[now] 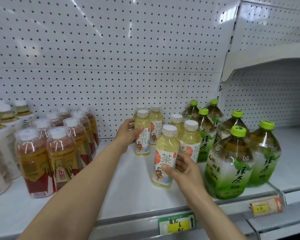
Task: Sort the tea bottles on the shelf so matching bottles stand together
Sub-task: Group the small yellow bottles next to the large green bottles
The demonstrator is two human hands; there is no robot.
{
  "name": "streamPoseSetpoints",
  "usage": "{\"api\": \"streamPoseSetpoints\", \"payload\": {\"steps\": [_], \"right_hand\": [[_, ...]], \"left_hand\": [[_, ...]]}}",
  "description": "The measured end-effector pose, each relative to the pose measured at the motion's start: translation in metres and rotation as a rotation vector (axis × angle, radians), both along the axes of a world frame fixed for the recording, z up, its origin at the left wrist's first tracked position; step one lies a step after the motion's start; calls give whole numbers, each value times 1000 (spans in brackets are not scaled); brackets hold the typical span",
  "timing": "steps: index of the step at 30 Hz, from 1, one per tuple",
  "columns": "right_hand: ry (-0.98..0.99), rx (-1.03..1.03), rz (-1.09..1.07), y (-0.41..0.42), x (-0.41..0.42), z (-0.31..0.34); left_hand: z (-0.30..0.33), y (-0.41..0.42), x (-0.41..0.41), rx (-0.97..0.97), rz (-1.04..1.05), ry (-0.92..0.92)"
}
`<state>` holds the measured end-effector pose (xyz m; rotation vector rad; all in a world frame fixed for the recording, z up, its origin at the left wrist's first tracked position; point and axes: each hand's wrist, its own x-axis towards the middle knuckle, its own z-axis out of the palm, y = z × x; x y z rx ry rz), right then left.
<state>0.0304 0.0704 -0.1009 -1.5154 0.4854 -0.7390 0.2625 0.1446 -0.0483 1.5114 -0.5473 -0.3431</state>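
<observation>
Head view: white shelf (pixel 132 193) with pegboard back panel (pixel 111 58). Left hand (pixel 127 131) wraps the side of a pale yellow tea bottle (pixel 142 134), white cap, standing upright on the shelf mid-depth; thumb on its front label, fingers behind. Right hand (pixel 184 168) grips a second pale yellow tea bottle (pixel 164 156) nearer the front edge, thumb across the lower label, fingers round the right side; bottle leans slightly, base on or just above the shelf, cannot tell which. More matching pale yellow bottles: two behind the left-hand one (pixel 155 125), two just right of the right-hand one (pixel 189 141), all close together as one cluster.

Right of the cluster, touching it: large green tea bottles (pixel 230 163) with lime-green caps, about six, in rows from front edge to back.

Left, well apart from the hands: reddish-brown tea bottles (pixel 59 153) with white caps and yellow-red labels, in two rows running front to back. Far left edge: white-wrapped bottles with amber tea (pixel 2 129), partly cut off.

Shelf front rail holds a green-yellow price tag (pixel 177 224) under the pale cluster and an orange-yellow price tag (pixel 267 207) under the green bottles, text blurred. An upper shelf (pixel 267 66) juts out at right.
</observation>
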Motion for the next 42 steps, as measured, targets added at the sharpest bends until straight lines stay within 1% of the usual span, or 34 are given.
{"api": "streamPoseSetpoints", "payload": {"steps": [4, 6, 8, 9, 10, 11, 12, 14, 16, 18, 20, 22, 27, 33, 38, 42], "right_hand": [[-2, 8, -7, 0, -3, -2], [-21, 23, -12, 0, -4, -3], [-44, 39, -14, 0, -5, -4], [-56, 44, -14, 1, -7, -4], [-69, 49, -16, 1, -8, -5], [-82, 59, -21, 3, -10, -6], [-95, 65, -31, 4, -12, -7], [-127, 76, -63, 6, -16, -10], [-167, 90, -87, 9, -21, -10], [-219, 104, -102, 11, -27, -9], [-268, 114, -114, 13, -33, -6], [-299, 115, -126, 13, -38, -3], [-313, 110, -145, 11, -43, 0], [-330, 99, -169, 11, -46, -2], [-330, 99, -163, 10, -46, 1], [-293, 77, -137, 8, -39, 2]], "left_hand": [[-3, -2, 1, 18, -10, -4], [-2, -2, -2, 63, 23, -36], [3, -1, -9, 142, 172, -178], [6, -1, -17, 136, 257, -273], [10, -1, -28, 81, 313, -369], [15, -1, -41, 4, 314, -441], [20, -2, -53, -64, 257, -472], [26, -6, -76, -131, 24, -428], [27, -13, -92, -122, -200, -353], [25, -22, -100, -109, -340, -284], [19, -31, -104, -100, -401, -260], [16, -35, -106, -76, -407, -267], [22, -46, -105, -42, -340, -276], [29, -51, -112, 7, -365, -260], [28, -34, -108, -86, -304, -252], [22, -3, -94, -179, -210, -116]]}}
